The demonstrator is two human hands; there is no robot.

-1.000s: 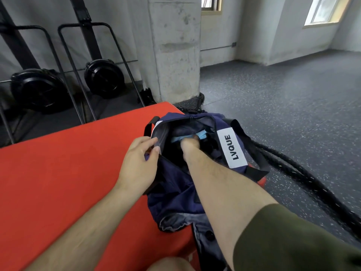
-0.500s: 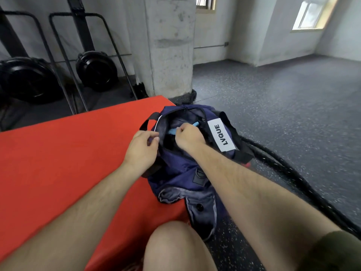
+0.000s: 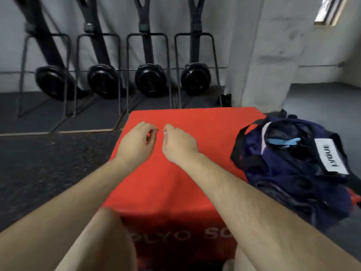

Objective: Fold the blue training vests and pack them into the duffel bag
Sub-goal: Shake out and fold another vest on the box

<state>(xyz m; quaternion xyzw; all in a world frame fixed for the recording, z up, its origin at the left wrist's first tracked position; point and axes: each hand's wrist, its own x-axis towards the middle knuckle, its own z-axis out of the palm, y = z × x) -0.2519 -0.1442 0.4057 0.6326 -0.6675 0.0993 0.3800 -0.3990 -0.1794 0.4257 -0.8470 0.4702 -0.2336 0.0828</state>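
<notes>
Closest to me, the person's bare knee (image 3: 101, 231) rises at the bottom, and both forearms stretch out from it over the red plyo box (image 3: 195, 122). The left hand (image 3: 136, 142) and the right hand (image 3: 178, 146) hover side by side above the middle of the box top, nearly touching each other. The fingers of each are loosely curled inward, thumb close to forefinger, and neither hand holds anything.

Off to the right, the navy duffel bag (image 3: 289, 173) slumps on the box's right edge, partly hanging over it, well apart from both hands. Its mouth gapes unzipped, and a light-blue vest (image 3: 283, 141) shows just inside the opening, beside the white label (image 3: 330, 155). How neatly it is folded I cannot tell; only a strip of it shows.

No other vest lies on the box or the floor in view. So I judge the packing well along, perhaps finished: at least one vest is in, and what remains may be only closing the bag, unless more vests wait out of sight.

Farther back, four rowing machines (image 3: 150, 81) stand upended against the wall, with a concrete pillar (image 3: 273, 55) and a window (image 3: 328, 10) to their right.
</notes>
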